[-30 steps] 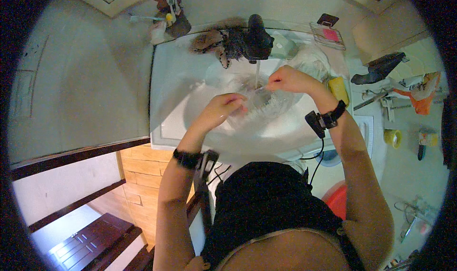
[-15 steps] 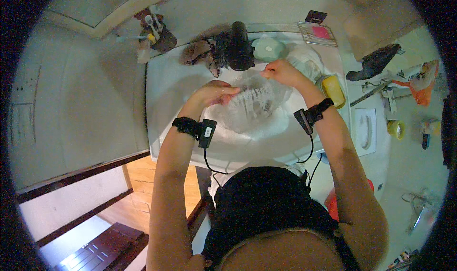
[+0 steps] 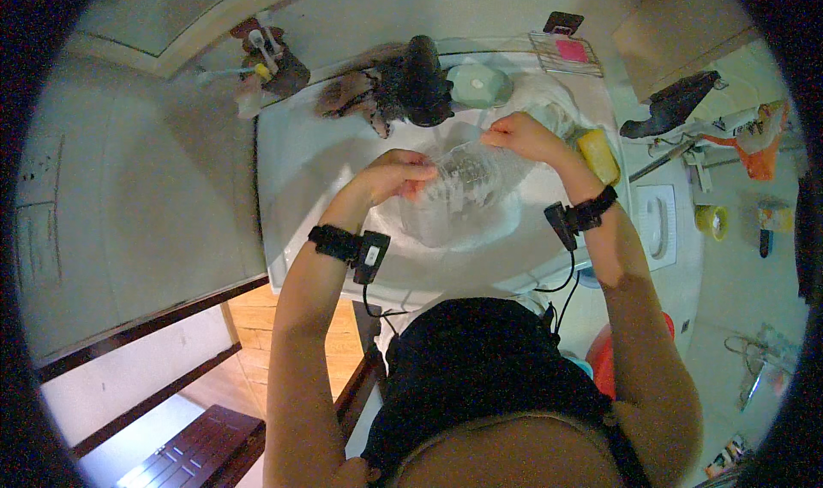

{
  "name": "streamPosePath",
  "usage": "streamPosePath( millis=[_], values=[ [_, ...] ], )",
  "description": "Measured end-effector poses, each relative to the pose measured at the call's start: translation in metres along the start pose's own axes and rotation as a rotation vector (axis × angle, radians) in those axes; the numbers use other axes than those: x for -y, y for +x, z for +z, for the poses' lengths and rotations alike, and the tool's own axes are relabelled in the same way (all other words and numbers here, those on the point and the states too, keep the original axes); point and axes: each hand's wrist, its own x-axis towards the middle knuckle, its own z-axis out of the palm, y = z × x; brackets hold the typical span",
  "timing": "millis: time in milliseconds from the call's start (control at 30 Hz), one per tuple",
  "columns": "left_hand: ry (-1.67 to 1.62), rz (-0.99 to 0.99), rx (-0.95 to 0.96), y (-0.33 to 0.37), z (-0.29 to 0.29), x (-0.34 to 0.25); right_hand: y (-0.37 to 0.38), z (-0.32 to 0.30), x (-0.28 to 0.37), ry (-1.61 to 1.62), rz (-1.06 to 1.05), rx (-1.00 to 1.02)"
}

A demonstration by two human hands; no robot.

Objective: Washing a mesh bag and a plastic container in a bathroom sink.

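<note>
A clear, crinkled plastic bag (image 3: 454, 201) hangs over the white washbasin (image 3: 360, 269), stretched between my two hands. My left hand (image 3: 396, 177) pinches its left edge between thumb and fingers. On the other side, my right hand (image 3: 519, 136) grips the upper right edge with curled fingers. The bag's upper edge is spread apart between the hands. Black straps with small devices and cables sit on both wrists. Just beyond the bag stands a black faucet (image 3: 422, 85), with a pale green rounded container (image 3: 480, 84) beside it.
Dark lacy cloth (image 3: 364, 102) lies left of the faucet. A yellow block (image 3: 598, 156) rests on the basin's right edge, near crumpled white plastic (image 3: 553, 106). Behind are a wire rack (image 3: 566, 53) and a toothbrush holder (image 3: 287, 76). A red bucket (image 3: 603, 359) stands low right.
The bag's upper edge is spread wider between my hands. My right hand has shifted slightly right; the left has turned a little, its thumb further forward. The view has shifted slightly.
</note>
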Motion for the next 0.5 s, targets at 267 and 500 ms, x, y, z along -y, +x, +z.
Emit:
streamPosePath(
  millis=[267, 500],
  values=[
    [-0.513, -0.263, -0.300, -0.059, 0.010, 0.095, -0.042, -0.004, 0.049, 0.027, -0.031, -0.005],
    [-1.142, -0.228, 0.219, -0.057, 0.045, 0.101, -0.077, -0.013, 0.094, -0.064, -0.115, -0.030]
  ],
)
